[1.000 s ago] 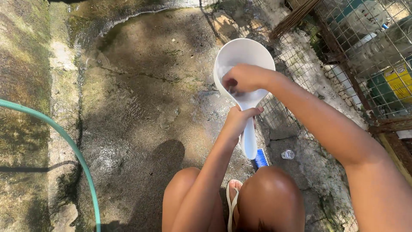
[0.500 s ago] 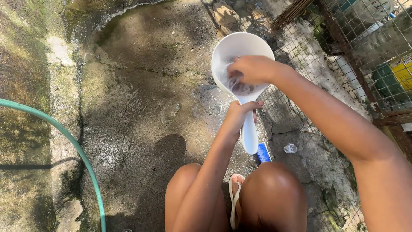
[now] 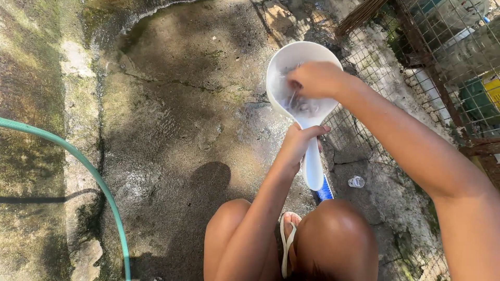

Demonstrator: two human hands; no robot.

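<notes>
Two hands, white dipper (image 3: 302,62) shifted right

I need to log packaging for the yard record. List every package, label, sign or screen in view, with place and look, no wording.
Yellow container with a label: far right edge, behind the rusty wire mesh; boxy, yellow with dark print.
Green container: below the yellow container, behind the same mesh; dark green.
No signs or screens show.

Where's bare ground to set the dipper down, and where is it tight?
Free: the wet concrete between the green hose and the white dipper, ahead of the knees. Crowded: right of the dipper's handle, where the blue brush, a small clear cup and the wire cage close in.
</notes>
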